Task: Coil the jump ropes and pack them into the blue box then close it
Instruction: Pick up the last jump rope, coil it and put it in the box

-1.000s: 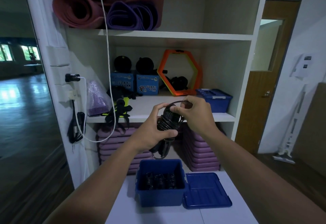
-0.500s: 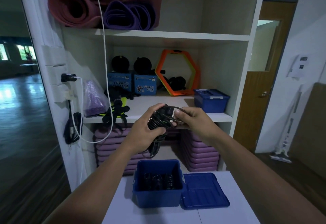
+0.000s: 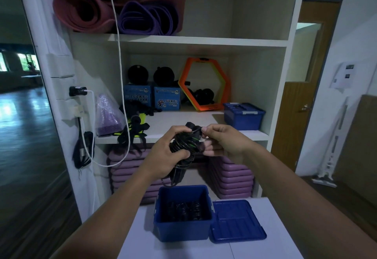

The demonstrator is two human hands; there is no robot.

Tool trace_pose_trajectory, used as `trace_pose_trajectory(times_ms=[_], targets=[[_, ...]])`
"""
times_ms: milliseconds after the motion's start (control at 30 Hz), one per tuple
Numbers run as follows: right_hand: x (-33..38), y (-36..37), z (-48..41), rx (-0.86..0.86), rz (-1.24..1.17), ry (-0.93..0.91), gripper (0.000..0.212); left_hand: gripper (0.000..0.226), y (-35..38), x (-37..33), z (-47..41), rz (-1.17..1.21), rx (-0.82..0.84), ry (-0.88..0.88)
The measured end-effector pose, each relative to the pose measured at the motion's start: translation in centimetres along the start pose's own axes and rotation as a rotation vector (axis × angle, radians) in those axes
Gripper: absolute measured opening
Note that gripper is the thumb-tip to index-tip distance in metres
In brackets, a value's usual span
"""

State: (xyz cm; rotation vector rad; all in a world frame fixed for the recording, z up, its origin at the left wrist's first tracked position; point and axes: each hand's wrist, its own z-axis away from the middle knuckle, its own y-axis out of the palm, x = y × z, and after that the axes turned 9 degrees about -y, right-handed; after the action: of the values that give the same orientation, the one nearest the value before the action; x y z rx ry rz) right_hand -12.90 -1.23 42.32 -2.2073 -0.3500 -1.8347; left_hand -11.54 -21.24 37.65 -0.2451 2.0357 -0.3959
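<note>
- Grips a black jump rope, wound into a tight bundle, in the left hand, with fingers and thumb curled round the coil, in mid-air in front of the shelf unit.
- Pinches one loose turn of cord at the top of the bundle with the right hand, thumb against forefinger. Rests the other fingers, loosely curled, against the coil's right side.
- Lets a few slack loops hang below the left palm, just above the box; cannot tell whether a handle hangs among them.
- Has the blue box standing open on the white table, straight below both hands, with several coiled ropes packed side by side inside.
- Has the lid lying flat on the table just right of the box, its left edge against the box wall.
- Faces, on the middle shelf, a second blue box with its lid on, an orange hexagon frame leaning at the back, and two small printed cartons.
- Looks up at rolled mats on the top shelf and down at stacked purple pads on the bottom one.
- Sees a white cable hanging down the left part of the unit.
</note>
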Motion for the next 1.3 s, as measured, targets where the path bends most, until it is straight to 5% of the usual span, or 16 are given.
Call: trace_pose_trajectory(times_ms=[300, 633, 800, 1133, 1300], targets=[[0.6, 1.5, 0.0, -0.082, -0.07, 0.009, 0.02, 0.064, -0.6, 0.1, 0.1, 0.021, -0.063, 0.064], [1.2, 0.2, -0.6, -0.257, 0.143, -0.276, 0.014, 0.055, -1.3, -0.4, 1.3, 0.092, -0.015, 0.107], [1.3, 0.2, -0.3, -0.118, 0.146, -0.258, 0.011, 0.043, -0.8, -0.9, 1.4, 0.124, 0.041, 0.158], [-0.4, 1.0, 0.8, 0.021, -0.069, -0.339, 0.009, 0.044, -1.7, -0.2, 0.1, 0.232, -0.007, -0.013], [-0.5, 0.8, 0.3, -0.053, 0.146, -0.46, 0.016, 0.049, -1.6, 0.2, 0.2, 0.195, 0.039, 0.001]])
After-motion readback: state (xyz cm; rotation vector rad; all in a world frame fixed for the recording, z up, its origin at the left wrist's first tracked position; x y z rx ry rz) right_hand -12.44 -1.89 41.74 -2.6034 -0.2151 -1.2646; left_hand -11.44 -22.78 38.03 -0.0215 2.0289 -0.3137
